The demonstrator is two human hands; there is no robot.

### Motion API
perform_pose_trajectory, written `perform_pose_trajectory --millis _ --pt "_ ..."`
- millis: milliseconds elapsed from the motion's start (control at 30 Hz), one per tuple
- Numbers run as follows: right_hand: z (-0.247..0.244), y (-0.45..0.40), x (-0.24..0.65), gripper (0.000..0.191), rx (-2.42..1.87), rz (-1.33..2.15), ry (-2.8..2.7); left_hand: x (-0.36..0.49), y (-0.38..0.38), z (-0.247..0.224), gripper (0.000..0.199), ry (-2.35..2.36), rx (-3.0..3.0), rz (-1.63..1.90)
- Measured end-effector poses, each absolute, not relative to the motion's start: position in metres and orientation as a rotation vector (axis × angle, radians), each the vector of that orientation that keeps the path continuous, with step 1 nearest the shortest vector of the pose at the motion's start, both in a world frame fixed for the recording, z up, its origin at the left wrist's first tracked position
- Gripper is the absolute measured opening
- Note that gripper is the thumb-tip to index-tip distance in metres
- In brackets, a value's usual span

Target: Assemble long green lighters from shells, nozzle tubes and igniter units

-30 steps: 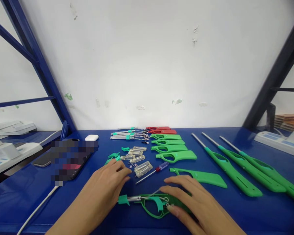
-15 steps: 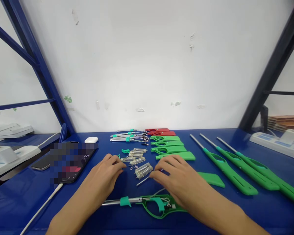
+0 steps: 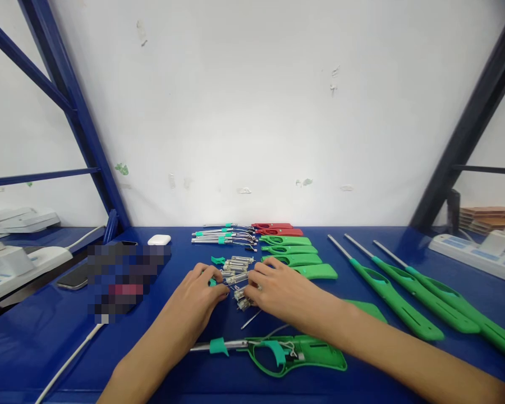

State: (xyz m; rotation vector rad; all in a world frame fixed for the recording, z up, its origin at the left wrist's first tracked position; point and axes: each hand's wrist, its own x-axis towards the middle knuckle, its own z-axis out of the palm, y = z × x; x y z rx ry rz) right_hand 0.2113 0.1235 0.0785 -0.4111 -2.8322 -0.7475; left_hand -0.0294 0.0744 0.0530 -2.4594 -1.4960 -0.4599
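Note:
My left hand (image 3: 206, 289) is at the left side of a small heap of parts, thumb and fingers pinched together; anything between them is too small to make out. My right hand (image 3: 275, 283) reaches in from the right with curled fingers over several clear fuel tanks (image 3: 242, 300), partly covering them. What its fingertips hold is hidden. More clear tanks (image 3: 238, 264) lie just behind, beside a teal trigger (image 3: 217, 260). In front of both hands rests an opened green lighter body (image 3: 320, 350), with its metal tube, teal trigger and wires exposed. A thin rod (image 3: 251, 320) lies between.
Green lighter shells (image 3: 292, 249) and red ones (image 3: 280, 231) lie behind, beside metal tubes with wires (image 3: 219, 239). Several whole green lighters (image 3: 398, 303) lie at right. Phones (image 3: 73, 276), a white earbud case (image 3: 159, 240) and a power strip (image 3: 29, 269) are left.
My right hand has moved left onto the clear tanks, uncovering the handle of the opened lighter body. My left hand has shifted slightly right, closer to the parts. The view has shifted slightly.

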Motion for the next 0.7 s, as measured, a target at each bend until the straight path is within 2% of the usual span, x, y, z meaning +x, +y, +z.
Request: perform_pose_trajectory --millis 100,233,400,700 --pt "0.079 0.123 0.208 0.003 -0.415 -0.788 -2.825 -0.031 0.073 0.057 0.024 -1.464 -2.479 -0.461" --pt "0.081 0.122 0.209 0.013 -0.437 -0.813 -2.799 -0.032 0.073 0.060 0.024 -1.435 -2.504 -0.472" --pt "0.087 0.123 0.220 0.007 -0.487 -0.789 -2.735 -0.031 0.073 0.059 0.024 -1.442 -2.524 -0.535" --pt "0.096 0.118 0.227 0.003 -0.443 -0.591 -2.742 -0.020 0.052 0.080 0.017 -1.533 -2.500 -0.964"
